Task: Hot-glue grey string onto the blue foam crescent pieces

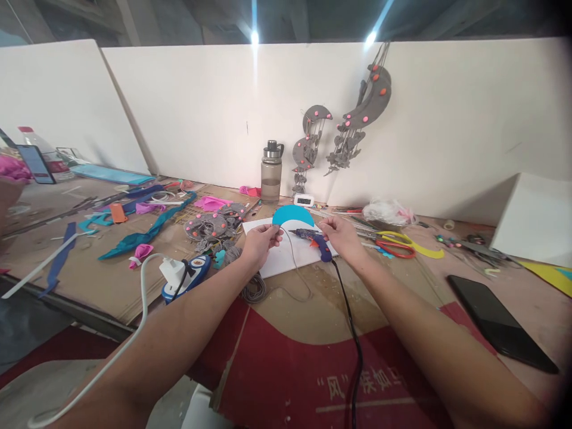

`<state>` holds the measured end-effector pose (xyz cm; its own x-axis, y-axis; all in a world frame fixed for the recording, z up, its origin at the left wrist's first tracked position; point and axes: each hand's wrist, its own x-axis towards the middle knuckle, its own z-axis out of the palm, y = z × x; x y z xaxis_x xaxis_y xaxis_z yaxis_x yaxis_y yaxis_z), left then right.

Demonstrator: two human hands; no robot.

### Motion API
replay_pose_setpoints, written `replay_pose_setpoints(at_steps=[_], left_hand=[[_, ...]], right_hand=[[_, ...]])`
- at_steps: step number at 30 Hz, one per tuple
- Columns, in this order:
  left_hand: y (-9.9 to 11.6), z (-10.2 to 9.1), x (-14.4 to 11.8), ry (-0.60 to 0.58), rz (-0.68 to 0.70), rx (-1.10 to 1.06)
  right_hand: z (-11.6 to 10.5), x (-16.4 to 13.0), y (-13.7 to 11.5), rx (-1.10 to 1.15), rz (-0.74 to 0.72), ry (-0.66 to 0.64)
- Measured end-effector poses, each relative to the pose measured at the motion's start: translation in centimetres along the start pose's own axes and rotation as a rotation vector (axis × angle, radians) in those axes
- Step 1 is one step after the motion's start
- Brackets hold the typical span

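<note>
Pinching grey cord in the left hand, by the left end of a blue crescent on a white sheet. Curling the right hand near the crescent's other end, beside a glue gun lying on the sheet; impossible to tell whether gripping anything there.

Plain white wall right behind table, couple of faint dark marks on it. Another white panel at left, smaller white board at right, soft shadow beside it. Dark ceiling up top, two lights flaring pretty hard. Tabletop's pinkish, lots of brown cardboard over it, red sheet up front. Bit of grey floor peeking out below.
</note>
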<state>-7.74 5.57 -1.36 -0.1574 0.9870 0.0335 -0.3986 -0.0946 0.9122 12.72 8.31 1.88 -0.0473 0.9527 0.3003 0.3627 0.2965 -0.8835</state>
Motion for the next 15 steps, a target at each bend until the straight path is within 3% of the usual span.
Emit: replay_pose_setpoints(at_steps=[5,15], left_hand=[[-0.5,-0.2,0.2,0.046,-0.032,0.015],[-0.6,-0.2,0.0,0.065,-0.024,0.024]], right_hand=[[0.3,-0.6,-0.4,0.504,0.229,-0.26],[0.8,-1.7,-1.5,0.872,0.24,-0.409]])
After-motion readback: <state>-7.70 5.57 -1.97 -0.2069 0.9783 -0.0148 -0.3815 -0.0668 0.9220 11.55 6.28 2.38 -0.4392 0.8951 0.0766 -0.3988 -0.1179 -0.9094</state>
